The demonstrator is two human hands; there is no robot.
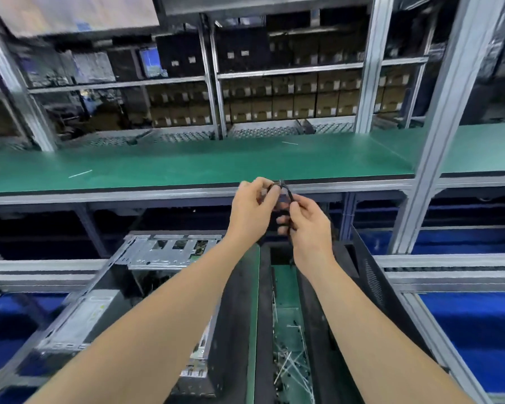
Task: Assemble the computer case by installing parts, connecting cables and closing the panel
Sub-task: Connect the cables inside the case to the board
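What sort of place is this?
Probably a computer assembly line in a factory: an open computer case lies in front, a green-matted workbench runs across, and shelves of cartons stand behind. The left hand and right hand hold a black cable.

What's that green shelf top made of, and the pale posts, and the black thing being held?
Green shelf top: probably rubbery matting, matte with dull sheen. Posts: likely aluminium, pale grey, grooved lengthwise. Black cable, pinched by left hand and right hand: seems plastic-coated, as it bends into a loop; blur leaves it open.

Green shelf [187,161], stacked brown boxes [289,100] behind.
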